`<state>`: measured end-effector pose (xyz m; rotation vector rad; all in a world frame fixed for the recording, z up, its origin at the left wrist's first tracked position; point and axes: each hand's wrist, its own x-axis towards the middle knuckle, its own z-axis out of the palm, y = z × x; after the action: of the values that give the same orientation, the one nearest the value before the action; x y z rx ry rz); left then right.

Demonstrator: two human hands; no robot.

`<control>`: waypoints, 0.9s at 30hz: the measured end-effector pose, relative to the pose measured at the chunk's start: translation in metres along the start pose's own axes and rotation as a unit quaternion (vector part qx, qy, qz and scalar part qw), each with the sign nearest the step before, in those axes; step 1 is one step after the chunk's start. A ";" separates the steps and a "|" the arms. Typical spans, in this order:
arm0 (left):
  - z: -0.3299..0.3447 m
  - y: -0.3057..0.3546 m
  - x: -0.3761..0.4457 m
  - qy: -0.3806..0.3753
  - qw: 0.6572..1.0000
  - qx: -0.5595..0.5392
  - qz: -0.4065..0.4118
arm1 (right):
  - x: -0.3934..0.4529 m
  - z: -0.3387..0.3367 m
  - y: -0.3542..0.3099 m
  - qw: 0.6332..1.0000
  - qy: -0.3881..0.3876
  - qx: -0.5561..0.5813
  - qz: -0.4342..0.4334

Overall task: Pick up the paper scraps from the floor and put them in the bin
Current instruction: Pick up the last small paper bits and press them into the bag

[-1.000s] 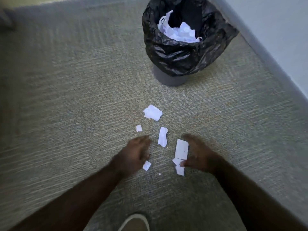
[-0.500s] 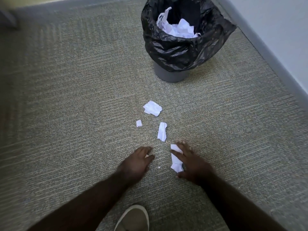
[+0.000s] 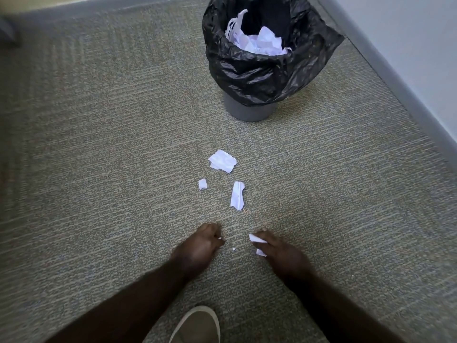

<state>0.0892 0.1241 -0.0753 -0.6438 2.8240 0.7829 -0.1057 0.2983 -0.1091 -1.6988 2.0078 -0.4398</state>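
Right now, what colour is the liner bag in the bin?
Black and glossy bin liner; head view shows it.

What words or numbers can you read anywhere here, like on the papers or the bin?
None can be read.
The paper scraps on the carpet look blank white.
The crumpled paper in the bin shows faint dark marks on one strip, too blurred to read.
The black bin bag, the grey bin and the shoe show no label.
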 end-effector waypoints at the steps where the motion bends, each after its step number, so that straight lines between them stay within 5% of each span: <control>1: -0.001 0.000 0.001 -0.010 1.000 0.004 0.000 | -0.002 0.003 0.001 1.000 0.003 -0.001 0.007; 9: -0.002 0.001 0.010 -0.047 0.998 -0.018 -0.024 | 0.004 -0.019 0.000 0.997 0.047 0.006 0.053; 16: -0.060 0.007 0.050 0.097 0.994 -0.027 0.033 | 0.059 -0.088 -0.001 0.984 0.160 0.047 0.057; 27: -0.262 0.031 0.171 0.375 0.927 -0.005 0.026 | 0.198 -0.262 -0.049 0.942 0.334 -0.026 -0.006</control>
<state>-0.0834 -0.0504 0.1217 -1.0640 3.5246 0.6550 -0.2319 0.0800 0.1074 -1.7415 2.4776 -1.0964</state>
